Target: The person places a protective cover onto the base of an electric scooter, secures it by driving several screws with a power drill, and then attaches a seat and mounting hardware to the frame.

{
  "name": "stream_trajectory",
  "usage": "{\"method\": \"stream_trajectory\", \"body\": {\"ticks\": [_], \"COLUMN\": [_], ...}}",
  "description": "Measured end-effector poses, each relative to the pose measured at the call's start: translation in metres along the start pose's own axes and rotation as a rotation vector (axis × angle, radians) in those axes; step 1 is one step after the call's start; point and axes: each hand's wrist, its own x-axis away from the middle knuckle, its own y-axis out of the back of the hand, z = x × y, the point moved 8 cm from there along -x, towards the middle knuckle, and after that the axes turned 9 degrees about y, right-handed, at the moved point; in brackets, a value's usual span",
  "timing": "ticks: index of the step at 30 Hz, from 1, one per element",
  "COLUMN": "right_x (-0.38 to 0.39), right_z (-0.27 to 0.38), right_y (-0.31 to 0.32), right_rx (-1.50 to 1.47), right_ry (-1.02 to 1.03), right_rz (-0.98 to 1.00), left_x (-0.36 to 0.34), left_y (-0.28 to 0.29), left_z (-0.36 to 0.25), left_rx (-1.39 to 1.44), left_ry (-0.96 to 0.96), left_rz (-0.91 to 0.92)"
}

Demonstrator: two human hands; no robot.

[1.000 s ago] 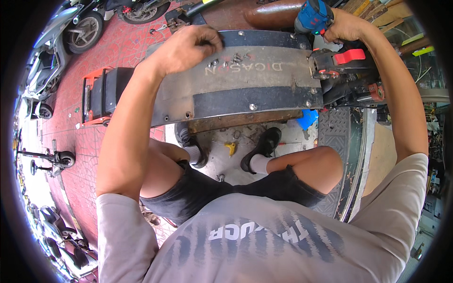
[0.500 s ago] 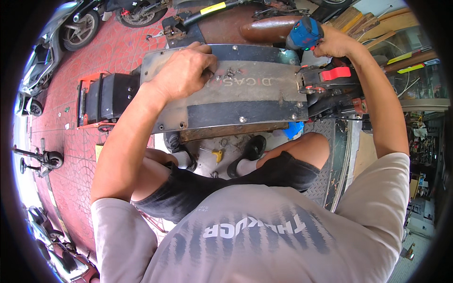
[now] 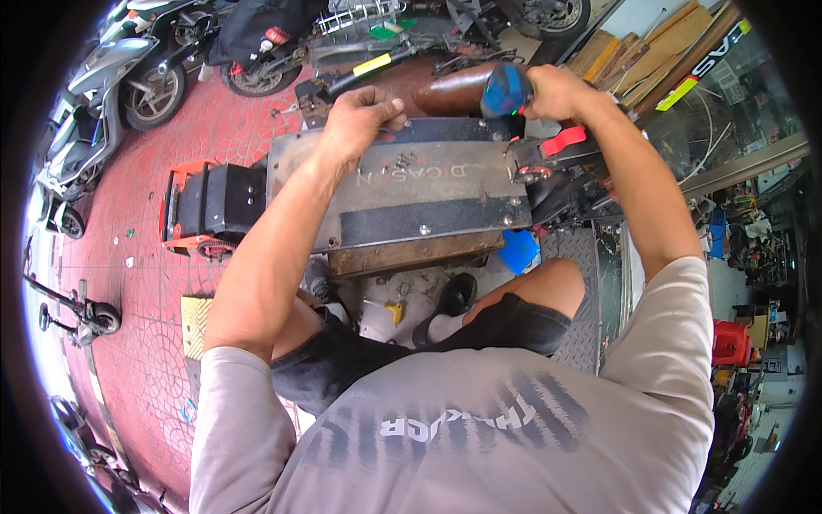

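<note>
My right hand (image 3: 552, 90) grips a blue cordless drill (image 3: 505, 90), held over the far right corner of a scooter deck (image 3: 445, 193), a worn board with dark strips and bolts along its edges. My left hand (image 3: 364, 120) is at the deck's far edge, left of the drill, fingers curled; anything in them is too small to make out. Loose screws (image 3: 402, 161) lie in a group on the deck's middle. A red lever (image 3: 562, 140) and black folding hinge are at the deck's right end. A black box in an orange frame (image 3: 210, 201) is at the left.
Parked motorcycles (image 3: 150, 90) line the upper left, a small black scooter (image 3: 77, 308) the left. Wood planks (image 3: 642, 43) lean at upper right. A worn wooden bench (image 3: 411, 257) is under the deck. A yellow-handled tool (image 3: 394, 313) and blue sheet (image 3: 518, 250) lie below, near my feet.
The view has shifted, so the deck sits lower in it. The drill has moved left in the picture to the deck's far right corner. My left hand has shifted toward the far edge.
</note>
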Motion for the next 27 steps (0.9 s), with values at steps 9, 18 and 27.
{"method": "stream_trajectory", "body": {"ticks": [9,18,27], "right_x": [-0.010,-0.010,-0.013], "right_z": [0.008,0.083,0.085], "right_y": [0.025,0.043,0.038], "right_rx": [-0.603,-0.757,-0.864], "right_ry": [-0.138,0.242,0.130], "right_rz": [-0.045,-0.287,-0.216], "left_x": [0.000,0.000,0.004], "left_y": [-0.016,-0.016,-0.012], "left_z": [0.009,0.009,-0.006], "left_rx": [0.524,0.737,0.840], "left_ry": [0.240,0.276,0.199], "left_rz": [0.068,0.103,0.163]}}
